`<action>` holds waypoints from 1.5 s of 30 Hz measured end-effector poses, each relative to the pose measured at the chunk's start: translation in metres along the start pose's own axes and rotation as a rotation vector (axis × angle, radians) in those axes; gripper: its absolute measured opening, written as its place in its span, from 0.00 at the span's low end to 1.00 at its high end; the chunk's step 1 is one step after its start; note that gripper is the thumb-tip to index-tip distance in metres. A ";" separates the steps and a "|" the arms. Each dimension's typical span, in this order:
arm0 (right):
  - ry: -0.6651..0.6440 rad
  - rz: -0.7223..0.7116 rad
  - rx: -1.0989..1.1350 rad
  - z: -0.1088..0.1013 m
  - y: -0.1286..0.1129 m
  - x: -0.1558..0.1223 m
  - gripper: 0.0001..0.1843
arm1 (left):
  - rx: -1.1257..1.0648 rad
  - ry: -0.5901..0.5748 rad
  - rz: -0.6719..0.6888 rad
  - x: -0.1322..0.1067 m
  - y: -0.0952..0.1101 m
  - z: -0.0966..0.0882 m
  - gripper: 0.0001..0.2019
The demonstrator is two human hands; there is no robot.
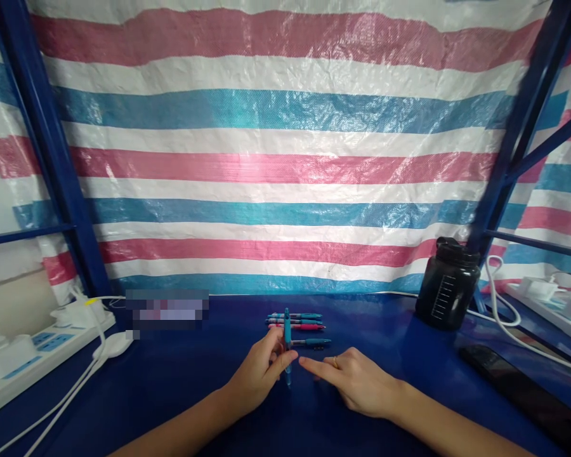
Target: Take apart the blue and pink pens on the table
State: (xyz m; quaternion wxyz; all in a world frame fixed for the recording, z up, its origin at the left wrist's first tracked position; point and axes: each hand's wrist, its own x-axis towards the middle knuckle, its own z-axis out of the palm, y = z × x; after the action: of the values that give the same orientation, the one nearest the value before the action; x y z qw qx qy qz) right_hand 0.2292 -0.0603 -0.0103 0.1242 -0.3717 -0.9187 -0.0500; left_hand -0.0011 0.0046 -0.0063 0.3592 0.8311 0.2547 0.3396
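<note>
My left hand (262,367) is closed around a teal pen (288,330), which stands nearly upright between thumb and fingers. Just right of that pen is my right hand (356,381), its index finger stretched toward it and the other fingers curled. Nothing shows in the right hand, and its thumb is mostly hidden. Beyond the hands, several pens lie sideways on the table: a blue pen (309,315) at the back, a red pen (311,327) in front of it, and a teal pen (316,343) nearest the hands. The upright pen partly covers them.
A black water bottle (450,285) stands at the back right, with a black phone (518,393) in front. White power strips (38,355) and cables lie at both sides. Blue metal posts (52,152) and a striped plastic sheet (285,165) bound the blue table (195,419).
</note>
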 end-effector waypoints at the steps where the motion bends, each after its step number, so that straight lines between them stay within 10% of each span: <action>1: -0.007 -0.009 -0.021 -0.002 -0.002 0.001 0.38 | -0.032 0.019 -0.008 0.001 0.000 0.000 0.15; 17: 0.031 -0.157 0.024 -0.006 -0.024 0.009 0.18 | -0.579 -0.207 -0.205 0.005 0.006 0.013 0.22; 20: 0.114 -0.141 0.020 -0.006 -0.018 0.007 0.20 | -0.431 -0.248 -0.117 0.003 0.008 0.008 0.20; 27: 0.263 0.173 -0.004 -0.014 0.012 0.000 0.22 | 0.722 -0.178 0.393 -0.001 0.009 -0.005 0.14; 37: 0.078 0.498 -0.050 -0.014 0.037 -0.003 0.22 | 0.859 -0.106 0.091 0.003 -0.008 -0.006 0.17; 45: -0.028 0.486 -0.034 -0.009 0.038 -0.003 0.10 | 0.904 -0.180 -0.011 0.006 -0.001 -0.004 0.15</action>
State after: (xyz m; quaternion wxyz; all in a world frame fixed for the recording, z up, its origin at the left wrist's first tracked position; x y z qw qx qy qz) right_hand 0.2587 -0.0368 -0.0029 0.1137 -0.5844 -0.8029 -0.0288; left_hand -0.0005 0.0108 -0.0025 -0.0167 0.9292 0.3494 0.1191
